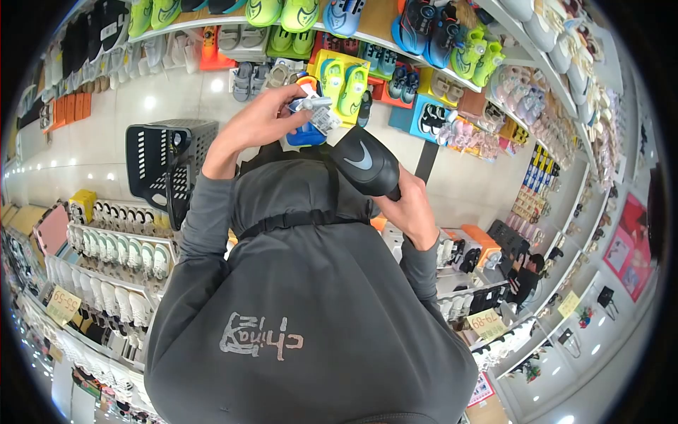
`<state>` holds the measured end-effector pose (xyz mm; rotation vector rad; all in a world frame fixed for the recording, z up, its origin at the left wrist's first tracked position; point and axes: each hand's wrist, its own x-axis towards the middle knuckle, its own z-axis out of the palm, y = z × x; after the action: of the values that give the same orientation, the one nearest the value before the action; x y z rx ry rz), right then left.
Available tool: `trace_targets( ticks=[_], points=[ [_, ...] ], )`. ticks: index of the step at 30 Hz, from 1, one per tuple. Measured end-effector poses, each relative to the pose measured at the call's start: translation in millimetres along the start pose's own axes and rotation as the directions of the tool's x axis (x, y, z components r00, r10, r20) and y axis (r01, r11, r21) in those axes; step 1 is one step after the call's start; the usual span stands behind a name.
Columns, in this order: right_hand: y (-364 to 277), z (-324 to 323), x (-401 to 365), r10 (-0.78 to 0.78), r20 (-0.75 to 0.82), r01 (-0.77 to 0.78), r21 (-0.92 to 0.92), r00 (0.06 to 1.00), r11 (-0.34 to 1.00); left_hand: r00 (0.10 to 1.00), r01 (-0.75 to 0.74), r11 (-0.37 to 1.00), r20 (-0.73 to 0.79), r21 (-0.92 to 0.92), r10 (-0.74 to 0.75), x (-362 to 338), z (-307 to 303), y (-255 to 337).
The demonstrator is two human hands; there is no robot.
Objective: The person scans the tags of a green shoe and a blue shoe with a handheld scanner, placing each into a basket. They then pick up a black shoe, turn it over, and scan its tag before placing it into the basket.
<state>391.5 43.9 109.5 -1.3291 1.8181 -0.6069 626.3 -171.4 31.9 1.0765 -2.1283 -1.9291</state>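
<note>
Between the children's shoe racks of a shop aisle, a person in a grey sweatshirt [311, 297] holds two shoes up at chest height. The right hand [413, 212] is wrapped around the rear end of a black Nike shoe [364, 164], with its white swoosh turned outward. The left hand [258, 124] is closed on a small blue shoe [305, 134], its fingertips pinching a white tag [321, 114] that hangs at the shoe's top. The two shoes sit just beside each other, the blue one slightly further from the body. I cannot tell whether they touch.

A black plastic basket [166, 166] sits close by the left forearm, though how it is carried is hidden. Beyond the hands, a wall shelf [374, 39] carries rows of bright pairs, with lime-green sandals [344, 85] right behind the tag.

The black shoe looks light, its upper soft enough to dent under a squeeze and its sole stiffer. A grasp around the heel or along the sole would keep it steady. The tag is flimsy and would tear if it took the blue shoe's weight, so the shoe's body is the safer hold.
</note>
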Motion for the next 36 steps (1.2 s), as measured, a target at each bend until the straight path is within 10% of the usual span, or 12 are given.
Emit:
trace_targets(
  ticks=[36],
  points=[
    [-8.1, 5.7, 0.4, 0.004, -0.043, -0.003, 0.033, 0.999, 0.999, 1.0, -0.013, 0.994, -0.021, -0.113, 0.011, 1.2, 0.1, -17.6]
  ],
)
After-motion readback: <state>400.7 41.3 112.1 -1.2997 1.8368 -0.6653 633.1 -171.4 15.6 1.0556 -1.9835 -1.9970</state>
